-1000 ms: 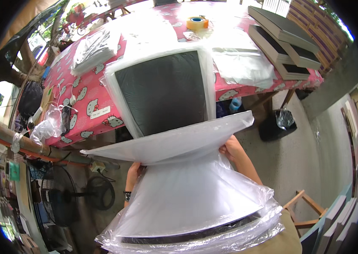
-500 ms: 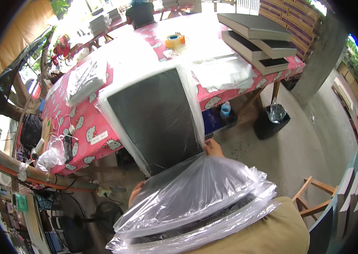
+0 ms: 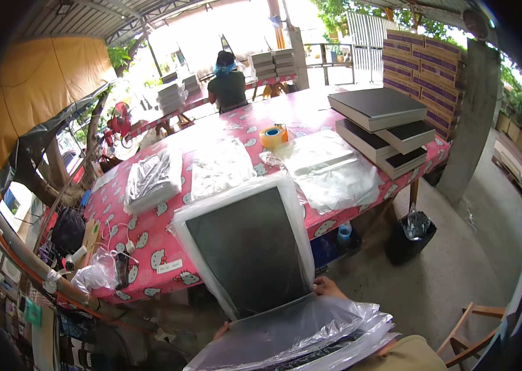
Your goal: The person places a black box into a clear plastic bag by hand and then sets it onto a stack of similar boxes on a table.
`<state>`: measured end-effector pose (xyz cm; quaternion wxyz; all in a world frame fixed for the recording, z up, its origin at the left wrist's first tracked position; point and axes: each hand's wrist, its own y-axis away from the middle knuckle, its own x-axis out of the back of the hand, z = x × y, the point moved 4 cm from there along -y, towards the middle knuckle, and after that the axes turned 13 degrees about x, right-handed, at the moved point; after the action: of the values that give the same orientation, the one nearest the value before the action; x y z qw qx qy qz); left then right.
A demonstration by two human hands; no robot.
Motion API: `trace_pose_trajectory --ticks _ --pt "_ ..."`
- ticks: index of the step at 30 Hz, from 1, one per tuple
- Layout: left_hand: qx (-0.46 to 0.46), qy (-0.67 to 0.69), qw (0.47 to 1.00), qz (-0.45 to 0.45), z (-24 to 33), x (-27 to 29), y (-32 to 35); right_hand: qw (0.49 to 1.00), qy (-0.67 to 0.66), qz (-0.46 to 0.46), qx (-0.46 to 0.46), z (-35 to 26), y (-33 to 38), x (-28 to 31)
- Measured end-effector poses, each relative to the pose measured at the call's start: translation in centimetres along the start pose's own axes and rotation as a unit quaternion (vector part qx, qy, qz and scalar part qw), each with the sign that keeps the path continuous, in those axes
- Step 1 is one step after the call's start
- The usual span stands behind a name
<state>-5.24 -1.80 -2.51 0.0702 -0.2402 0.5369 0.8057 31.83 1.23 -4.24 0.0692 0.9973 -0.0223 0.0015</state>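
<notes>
A dark flat panel (image 3: 248, 247) with a white border leans from the pink table's near edge down toward me. Its lower end sits inside a clear plastic bag (image 3: 298, 334) bunched in my lap. My right hand (image 3: 329, 288) grips the bag's mouth at the panel's lower right corner. Only the fingertips of my left hand (image 3: 219, 332) show at the bag's left edge; the rest is hidden under the plastic.
The pink patterned table (image 3: 150, 241) carries a tape roll (image 3: 273, 135), flat clear bags (image 3: 329, 167), a wrapped bundle (image 3: 153, 176) and stacked dark boxes (image 3: 384, 120). A black bin (image 3: 410, 235) stands below. A person (image 3: 228, 83) sits at a far table. A wooden chair (image 3: 471, 334) is right.
The view has tilted up toward the far tables. The bag has dropped lower and bunched up, so more of the panel shows. Both hands stay at the bag's mouth.
</notes>
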Motion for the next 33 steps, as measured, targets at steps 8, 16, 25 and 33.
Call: trace_pose_trajectory --ticks 8,16,25,33 --pt "-0.116 -0.071 0.984 0.111 -0.4 4.2 -6.9 0.942 0.207 0.188 0.185 1.2 -0.8 -0.7" --pt "-0.329 -0.549 0.615 0.460 2.2 8.6 -10.3 0.912 0.390 0.108 0.073 -1.5 -0.9 -0.3" --pt "-0.548 -0.194 0.796 -0.170 5.2 -10.2 21.1 0.793 -0.319 -0.420 0.305 -28.5 8.1 -0.3" --pt "-0.646 -0.226 0.724 0.080 6.3 -14.2 17.8 0.915 -0.007 -0.090 0.393 -24.0 5.4 -2.6"
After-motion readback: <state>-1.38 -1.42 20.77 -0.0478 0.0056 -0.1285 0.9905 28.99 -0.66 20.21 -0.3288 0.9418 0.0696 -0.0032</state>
